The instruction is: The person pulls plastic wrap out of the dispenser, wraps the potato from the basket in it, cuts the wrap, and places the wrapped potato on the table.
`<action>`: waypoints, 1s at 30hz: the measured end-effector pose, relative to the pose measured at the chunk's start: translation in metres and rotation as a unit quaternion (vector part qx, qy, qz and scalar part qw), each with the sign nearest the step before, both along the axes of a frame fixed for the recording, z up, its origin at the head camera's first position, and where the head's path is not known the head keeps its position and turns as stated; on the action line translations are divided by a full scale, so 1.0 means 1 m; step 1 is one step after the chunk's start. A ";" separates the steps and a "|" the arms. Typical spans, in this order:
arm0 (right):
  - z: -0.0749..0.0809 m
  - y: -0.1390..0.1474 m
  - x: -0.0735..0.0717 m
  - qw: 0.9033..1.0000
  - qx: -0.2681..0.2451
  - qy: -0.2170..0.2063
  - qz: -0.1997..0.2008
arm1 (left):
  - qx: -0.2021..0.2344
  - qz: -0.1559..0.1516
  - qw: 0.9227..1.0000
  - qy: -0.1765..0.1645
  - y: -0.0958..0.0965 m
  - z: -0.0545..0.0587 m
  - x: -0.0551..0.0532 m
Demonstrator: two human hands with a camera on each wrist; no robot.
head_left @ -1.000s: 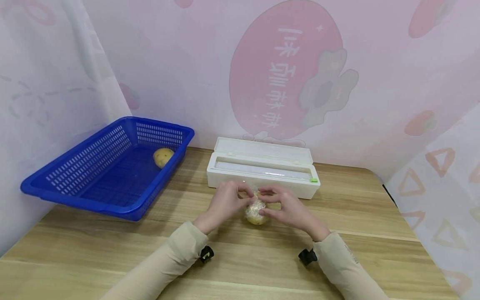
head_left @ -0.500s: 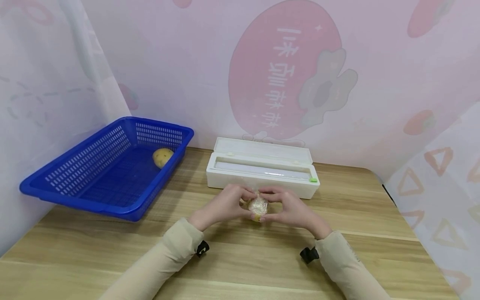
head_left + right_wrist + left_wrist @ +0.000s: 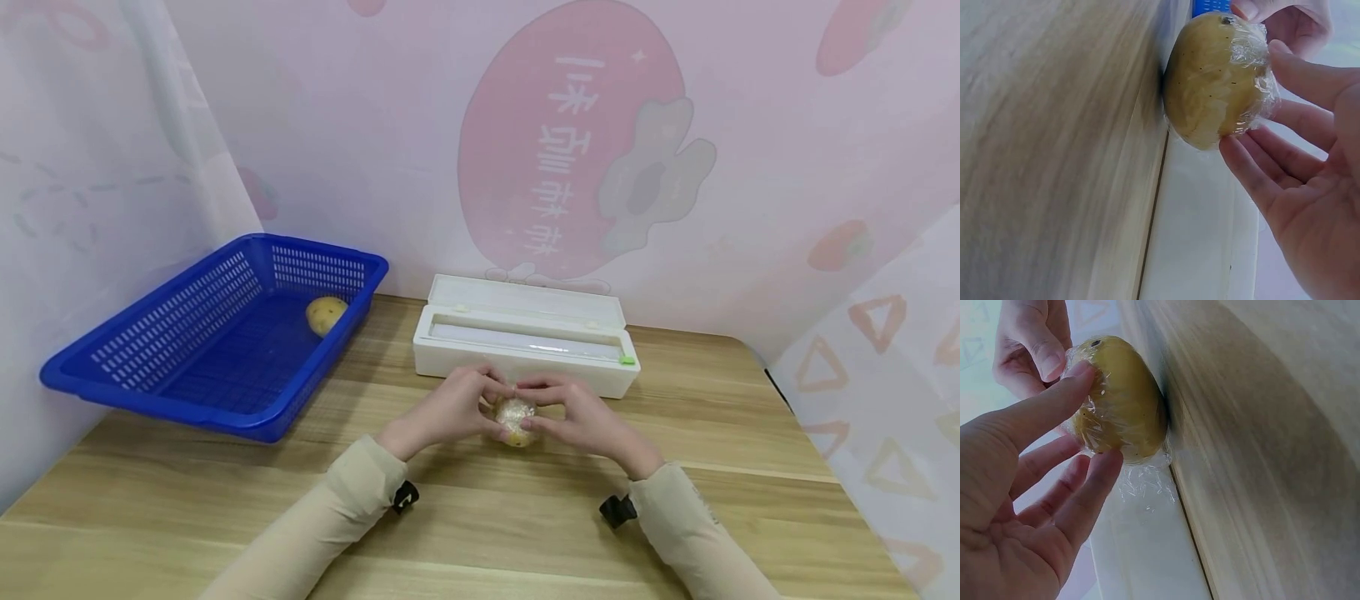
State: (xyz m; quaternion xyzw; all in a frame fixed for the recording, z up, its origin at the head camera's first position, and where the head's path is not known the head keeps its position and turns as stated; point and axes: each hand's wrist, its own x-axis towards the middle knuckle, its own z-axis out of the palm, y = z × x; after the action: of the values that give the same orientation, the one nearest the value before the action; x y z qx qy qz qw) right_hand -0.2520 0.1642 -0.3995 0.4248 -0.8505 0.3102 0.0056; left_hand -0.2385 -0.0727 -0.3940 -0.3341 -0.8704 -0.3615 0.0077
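A potato [image 3: 516,425] wrapped in cling film stands on the wooden table between both hands. My left hand [image 3: 450,410] holds its left side with the thumb and fingertips. From the other side, my right hand [image 3: 588,419] grips it, thumb at the front and fingers behind the top. Crumpled film [image 3: 1250,47] bunches over the upper part, as the right wrist view shows. In the left wrist view, a loose bit of film [image 3: 1147,484] sticks out beyond the potato, low by the table.
Just behind the hands is a white cling film box [image 3: 450,358], lid raised, with the roll [image 3: 517,339] inside and a green slider [image 3: 627,360] at its right end. A blue basket [image 3: 281,417] at the left contains another potato [image 3: 326,316]. Printed curtains surround the table.
My left thumb has come down onto the potato's lower front. The right thumb went lower, then slid back up a little. The box and basket stayed put.
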 end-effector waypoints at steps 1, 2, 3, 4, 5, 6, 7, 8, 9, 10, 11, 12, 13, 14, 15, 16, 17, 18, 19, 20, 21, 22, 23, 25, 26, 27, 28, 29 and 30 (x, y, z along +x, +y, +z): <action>0.000 -0.001 0.001 1.000 0.002 -0.001 0.001 | -0.005 -0.001 1.000 0.003 0.000 0.000 0.000; 0.000 -0.001 0.001 1.000 0.004 -0.002 0.001 | -0.009 -0.002 1.000 0.006 0.000 0.000 0.000; 0.000 -0.002 0.001 1.000 0.006 -0.003 0.002 | -0.011 -0.003 1.000 0.007 -0.001 0.000 -0.001; 0.000 -0.002 0.002 1.000 0.008 -0.004 0.002 | -0.013 -0.003 1.000 0.007 -0.001 0.000 -0.001; 0.000 -0.002 0.002 1.000 0.010 -0.004 0.003 | -0.013 -0.004 1.000 0.005 -0.001 0.000 -0.001; 0.000 -0.002 0.002 1.000 0.011 -0.005 0.003 | -0.013 -0.006 1.000 0.005 -0.001 0.000 -0.001; 0.000 -0.002 0.002 1.000 0.012 -0.004 0.004 | -0.012 -0.009 1.000 0.004 -0.002 -0.001 -0.001; 0.000 -0.002 0.002 1.000 0.014 -0.002 0.005 | -0.010 -0.011 1.000 0.002 -0.002 -0.001 -0.002; -0.001 -0.002 0.001 1.000 0.014 -0.001 0.007 | -0.010 -0.011 1.000 0.001 -0.002 -0.001 -0.002; -0.001 -0.001 0.000 1.000 0.013 -0.002 0.008 | -0.010 -0.014 1.000 0.002 -0.002 -0.001 -0.002; -0.002 -0.001 0.000 1.000 0.012 -0.005 0.011 | -0.010 -0.017 1.000 -0.001 -0.002 -0.002 -0.002; -0.002 0.000 -0.001 1.000 0.010 -0.009 0.012 | -0.013 -0.019 1.000 0.001 -0.002 -0.002 -0.002; -0.002 0.001 -0.002 1.000 0.008 -0.013 0.012 | -0.016 -0.021 1.000 0.001 -0.002 -0.003 -0.001; -0.002 0.002 -0.003 1.000 0.007 -0.018 0.012 | -0.020 -0.021 1.000 0.004 -0.001 -0.003 -0.001; -0.002 0.003 -0.003 1.000 0.004 -0.025 0.012 | -0.025 -0.022 0.999 0.007 -0.001 -0.003 -0.001; -0.002 0.005 -0.003 0.999 0.003 -0.030 0.012 | -0.028 -0.023 0.999 0.008 -0.001 -0.003 -0.001; -0.002 0.006 -0.004 0.999 0.003 -0.034 0.011 | -0.031 -0.022 0.999 0.008 -0.001 -0.003 -0.001; -0.001 0.007 -0.004 0.999 0.003 -0.035 0.011 | -0.032 -0.022 0.999 0.010 -0.001 -0.003 -0.001; -0.001 0.007 -0.004 0.999 0.003 -0.035 0.012 | -0.031 -0.020 0.999 0.010 -0.001 -0.003 0.000; 0.000 0.007 -0.004 0.999 0.005 -0.035 0.015 | -0.031 -0.020 0.999 0.010 -0.001 -0.003 0.000; 0.001 0.007 -0.004 0.999 0.005 -0.034 0.018 | -0.031 -0.021 0.999 0.010 -0.001 -0.002 0.000; 0.001 0.007 -0.004 0.999 0.005 -0.031 0.022 | -0.030 -0.023 0.999 0.008 -0.001 -0.002 0.000; 0.002 0.006 -0.003 0.999 0.005 -0.028 0.026 | -0.032 -0.023 0.999 0.008 -0.001 -0.001 0.000; 0.003 0.005 -0.003 0.999 0.002 -0.018 0.036 | -0.035 -0.025 0.999 0.006 -0.001 0.000 0.000; 0.003 0.005 -0.003 0.999 0.000 -0.015 0.040 | -0.038 -0.024 0.999 0.007 -0.001 0.000 0.000; 0.003 0.004 -0.003 0.999 -0.003 -0.012 0.044 | -0.040 -0.025 0.999 0.008 -0.001 0.001 0.000; 0.003 0.004 -0.003 0.999 -0.004 -0.008 0.047 | -0.041 -0.025 0.999 0.010 -0.001 0.001 0.000; 0.003 0.004 -0.003 0.999 -0.005 -0.005 0.049 | -0.042 -0.024 0.999 0.011 -0.001 0.002 0.001; 0.003 0.003 -0.003 0.999 -0.008 -0.004 0.051 | -0.041 -0.023 0.999 0.013 -0.001 0.002 0.001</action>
State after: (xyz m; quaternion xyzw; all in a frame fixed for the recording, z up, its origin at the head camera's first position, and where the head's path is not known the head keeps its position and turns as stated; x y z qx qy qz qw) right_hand -0.2546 0.1677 -0.3965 0.4659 -0.8255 0.3184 -0.0101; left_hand -0.2380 -0.0739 -0.3922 -0.3588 -0.8765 -0.3210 -0.0034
